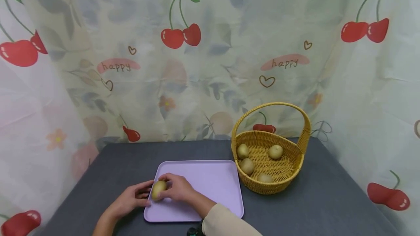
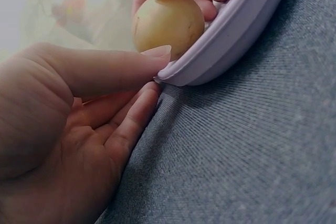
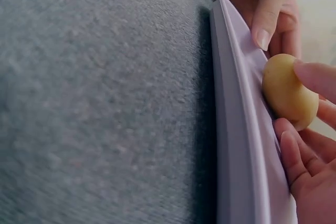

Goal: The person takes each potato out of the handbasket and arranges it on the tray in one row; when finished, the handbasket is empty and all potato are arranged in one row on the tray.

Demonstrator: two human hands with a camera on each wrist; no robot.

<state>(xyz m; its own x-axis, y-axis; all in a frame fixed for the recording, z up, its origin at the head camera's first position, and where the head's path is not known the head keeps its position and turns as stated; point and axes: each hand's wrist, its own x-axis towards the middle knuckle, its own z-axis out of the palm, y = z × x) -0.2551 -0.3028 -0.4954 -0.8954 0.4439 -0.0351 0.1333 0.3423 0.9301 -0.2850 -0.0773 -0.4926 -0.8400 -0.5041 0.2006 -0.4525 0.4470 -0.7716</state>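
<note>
A yellow-brown potato (image 1: 159,190) is at the left end of the lilac tray (image 1: 210,188). My right hand (image 1: 178,188) holds this potato, thumb on one side and fingers on the other, as the right wrist view shows with the potato (image 3: 290,92) low over the tray surface. At the tray's left rim is my left hand (image 1: 129,199), close beside the potato. In the left wrist view the left thumb (image 2: 126,69) lies on the rim and the fingertips meet its outer side, pinching the edge. Part of those fingers is hidden.
A woven basket (image 1: 285,184) with a tall arched handle stands right of the tray, holding several potatoes (image 1: 275,151). Dark grey cloth covers the table (image 1: 315,207). A printed curtain (image 1: 210,65) hangs behind and at both sides.
</note>
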